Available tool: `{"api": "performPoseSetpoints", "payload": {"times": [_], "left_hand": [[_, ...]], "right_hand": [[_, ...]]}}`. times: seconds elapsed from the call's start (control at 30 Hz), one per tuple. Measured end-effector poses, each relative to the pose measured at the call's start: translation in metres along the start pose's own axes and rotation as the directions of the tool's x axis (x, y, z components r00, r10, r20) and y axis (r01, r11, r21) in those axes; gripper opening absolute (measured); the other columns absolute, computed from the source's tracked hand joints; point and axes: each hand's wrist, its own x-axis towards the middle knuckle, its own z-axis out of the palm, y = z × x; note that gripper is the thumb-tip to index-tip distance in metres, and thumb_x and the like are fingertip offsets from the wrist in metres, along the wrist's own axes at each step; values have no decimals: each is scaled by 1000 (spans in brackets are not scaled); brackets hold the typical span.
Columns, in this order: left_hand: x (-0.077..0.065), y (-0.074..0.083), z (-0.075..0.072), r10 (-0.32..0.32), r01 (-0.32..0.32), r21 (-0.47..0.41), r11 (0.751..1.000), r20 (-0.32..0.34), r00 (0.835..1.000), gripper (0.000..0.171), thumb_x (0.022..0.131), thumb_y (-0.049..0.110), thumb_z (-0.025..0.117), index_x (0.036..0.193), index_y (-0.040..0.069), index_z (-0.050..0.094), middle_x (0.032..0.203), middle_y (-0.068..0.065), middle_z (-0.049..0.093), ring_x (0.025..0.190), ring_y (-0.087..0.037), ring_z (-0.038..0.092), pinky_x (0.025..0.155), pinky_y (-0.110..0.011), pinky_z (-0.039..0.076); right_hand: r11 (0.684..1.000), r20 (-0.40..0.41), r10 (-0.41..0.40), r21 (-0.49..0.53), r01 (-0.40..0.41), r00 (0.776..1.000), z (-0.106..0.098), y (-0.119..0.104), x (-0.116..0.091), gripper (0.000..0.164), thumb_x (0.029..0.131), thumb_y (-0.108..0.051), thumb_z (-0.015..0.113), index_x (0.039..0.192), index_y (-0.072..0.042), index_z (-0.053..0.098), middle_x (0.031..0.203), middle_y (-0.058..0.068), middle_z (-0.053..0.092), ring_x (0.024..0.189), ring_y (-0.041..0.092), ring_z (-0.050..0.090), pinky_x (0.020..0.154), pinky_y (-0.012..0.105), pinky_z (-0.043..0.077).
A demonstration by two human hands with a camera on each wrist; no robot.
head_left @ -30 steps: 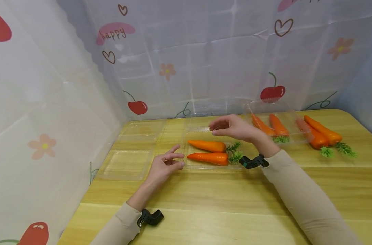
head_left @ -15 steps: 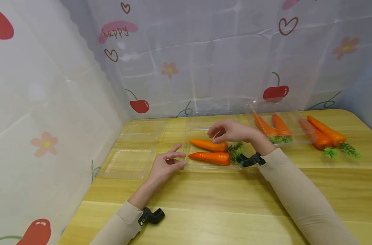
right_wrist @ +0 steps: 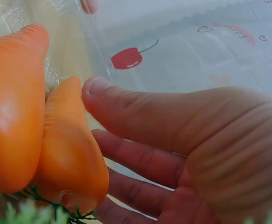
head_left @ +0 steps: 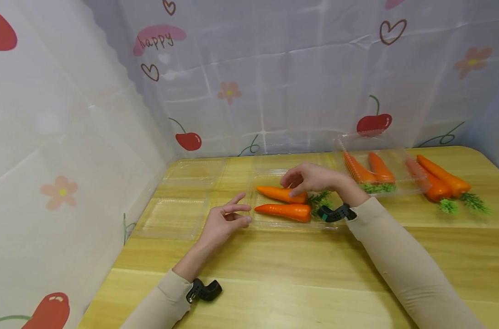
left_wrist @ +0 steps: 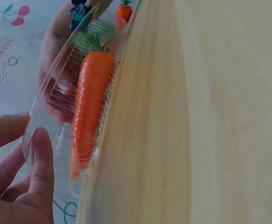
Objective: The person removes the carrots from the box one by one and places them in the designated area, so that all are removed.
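Note:
Two orange carrots with green tops lie side by side in a clear plastic box, the near carrot (head_left: 283,212) and the far carrot (head_left: 274,193). Thumb and forefinger of my left hand (head_left: 221,223) pinch the box's rim (left_wrist: 29,133) at its left corner; its other fingers are spread. My right hand (head_left: 315,177) is over the back of the box, its fingers bent loosely beside the far carrot. In the right wrist view its thumb tip is right at the far carrot's side (right_wrist: 75,144), with the other fingers lower along it.
An open clear box (head_left: 173,217) stands at the left. Behind the right arm, another clear box (head_left: 397,145) with raised lid holds two carrots (head_left: 382,169). Two loose carrots (head_left: 443,179) lie at the right. Patterned cloth (head_left: 290,82) hangs behind the wooden table (head_left: 282,274).
My right hand has come down from above the box to the far carrot's side. My left hand keeps its place at the box corner. The view has shifted slightly.

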Motion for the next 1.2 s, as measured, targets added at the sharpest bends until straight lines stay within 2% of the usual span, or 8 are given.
{"api": "performPoseSetpoints", "payload": {"times": [0.13, 0.33, 0.7, 0.9, 1.07, 1.2], "left_hand": [[-1, 0, 1, -5, 5, -3, 1000, -2, 1000, 35, 88, 5, 80, 120, -7, 72, 156, 3, 52, 83, -13, 73, 77, -27, 63], [-1, 1, 1, 1, -1, 4, 1000, -4, 1000, 33, 88, 6, 80, 119, -4, 74, 158, -1, 50, 82, -14, 73, 76, -27, 63], [0, 1, 0, 11, -11, -4, 1000, 11, 1000, 35, 88, 3, 79, 121, -8, 72, 161, -9, 46, 81, -13, 73, 76, -27, 63], [0, 0, 0, 15, -14, -20, 1000, 13, 1000, 38, 88, 2, 80, 122, -10, 70, 162, -11, 44, 81, -14, 73, 76, -27, 63], [0, -1, 0, 15, -15, -30, 999, 12, 1000, 39, 88, 2, 80, 123, -10, 70, 161, -9, 46, 81, -14, 73, 76, -27, 63], [0, -1, 0, 12, -11, -31, 999, 14, 1000, 38, 88, 3, 80, 123, -9, 70, 161, -7, 47, 82, -14, 73, 77, -27, 63]], "right_hand": [[999, 39, 28, -16, -28, 999, 2, 2, 2, 44, 92, -8, 77, 133, -1, 65, 136, 18, 66, 127, 37, 63, 105, 47, 55], [994, 75, 43, -107, -35, 996, 2, 2, 6, 49, 91, -12, 79, 137, -4, 64, 140, 16, 64, 131, 38, 60, 109, 51, 51], [969, 60, 105, -229, -89, 993, 5, -6, 9, 52, 91, -17, 80, 139, -7, 62, 141, 20, 63, 135, 38, 56, 113, 53, 46], [961, 68, 147, -246, -126, 987, 6, -13, 10, 52, 92, -19, 79, 140, -8, 61, 143, 22, 61, 136, 38, 55, 113, 53, 46], [955, 68, 144, -272, -121, 987, 7, -14, 10, 51, 93, -19, 78, 140, -8, 61, 141, 22, 62, 134, 38, 57, 111, 52, 48], [945, 51, 136, -305, -114, 989, 9, -15, 9, 50, 91, -20, 79, 138, -8, 63, 134, 20, 67, 126, 35, 62, 105, 50, 52]]}}
